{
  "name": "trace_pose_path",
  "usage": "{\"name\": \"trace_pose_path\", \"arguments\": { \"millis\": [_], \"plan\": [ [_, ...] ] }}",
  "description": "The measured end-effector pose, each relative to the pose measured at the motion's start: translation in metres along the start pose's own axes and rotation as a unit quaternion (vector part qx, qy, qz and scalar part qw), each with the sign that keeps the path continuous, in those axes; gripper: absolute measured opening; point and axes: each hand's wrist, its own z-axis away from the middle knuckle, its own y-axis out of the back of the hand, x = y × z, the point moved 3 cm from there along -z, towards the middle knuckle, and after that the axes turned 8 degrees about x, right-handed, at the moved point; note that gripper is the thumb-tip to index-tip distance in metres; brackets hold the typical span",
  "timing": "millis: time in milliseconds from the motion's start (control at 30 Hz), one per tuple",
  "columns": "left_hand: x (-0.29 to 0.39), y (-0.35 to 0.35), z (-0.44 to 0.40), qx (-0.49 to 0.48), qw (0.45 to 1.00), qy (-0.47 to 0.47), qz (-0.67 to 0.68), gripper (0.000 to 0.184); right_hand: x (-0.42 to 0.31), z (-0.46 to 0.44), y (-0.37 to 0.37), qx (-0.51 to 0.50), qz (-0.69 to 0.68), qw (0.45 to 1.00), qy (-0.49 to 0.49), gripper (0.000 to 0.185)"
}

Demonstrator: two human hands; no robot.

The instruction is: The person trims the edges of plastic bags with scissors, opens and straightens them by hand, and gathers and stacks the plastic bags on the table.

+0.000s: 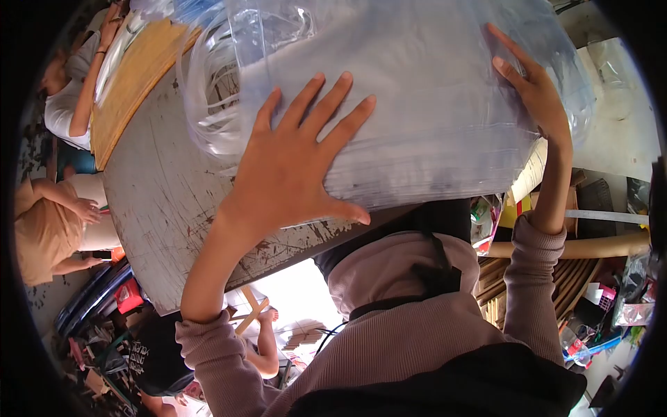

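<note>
A thick stack of clear plastic sheets or bags (pixel 424 104) lies on a worn grey table (pixel 156 201), its layered edge facing me. My left hand (pixel 288 153) is spread over the stack's left part, fingers stretched apart and the thumb near the front edge. At the stack's right side is my right hand (pixel 531 90), its thumb and index finger apart on the plastic; its other fingers are mostly hidden. Looped clear plastic strips (pixel 208 104) hang out at the stack's left side.
A curved wooden board (pixel 139 83) borders the table's far left. People sit nearby: one in a white shirt (pixel 69 104), one in tan clothing (pixel 52 233), one in a black shirt (pixel 163 351) below. Long brown strips (pixel 577 285) and assorted goods fill the right side.
</note>
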Motion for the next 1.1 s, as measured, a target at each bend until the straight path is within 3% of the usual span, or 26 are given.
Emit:
{"name": "trace_pose_path", "arguments": {
  "millis": [100, 267, 400, 467, 567, 900, 967, 1100],
  "plan": [
    [-0.002, 0.001, -0.001, 0.010, 1.000, 0.003, 0.004, 0.116, -0.010, 0.000, 0.001, -0.003, -0.020, 0.999, -0.036, 0.046],
    [-0.006, 0.006, -0.004, 0.021, 1.000, 0.007, -0.001, 0.110, -0.040, -0.002, 0.012, -0.009, 0.144, 0.988, -0.061, 0.047],
    [-0.012, 0.006, -0.004, 0.030, 1.000, -0.002, -0.009, 0.106, -0.046, 0.000, 0.013, -0.075, 0.085, 0.992, -0.054, 0.057],
    [-0.013, 0.005, -0.005, 0.035, 0.999, -0.004, -0.005, 0.106, -0.029, -0.005, 0.009, -0.075, 0.010, 0.992, -0.105, 0.054],
    [-0.015, 0.004, -0.005, 0.036, 0.999, 0.009, 0.000, 0.104, -0.026, -0.006, 0.010, -0.067, 0.075, 0.991, -0.084, 0.054],
    [-0.024, 0.005, -0.007, 0.054, 0.998, 0.020, -0.008, 0.093, -0.015, -0.011, 0.004, -0.057, 0.111, 0.987, -0.097, 0.056],
    [-0.024, 0.004, -0.007, 0.054, 0.998, 0.023, -0.008, 0.093, -0.005, -0.012, -0.001, -0.042, -0.056, 0.997, -0.028, 0.048],
    [-0.025, 0.004, -0.007, 0.054, 0.998, 0.024, -0.005, 0.098, -0.005, -0.012, -0.001, -0.048, -0.062, 0.996, -0.040, 0.050]
  ]
}}
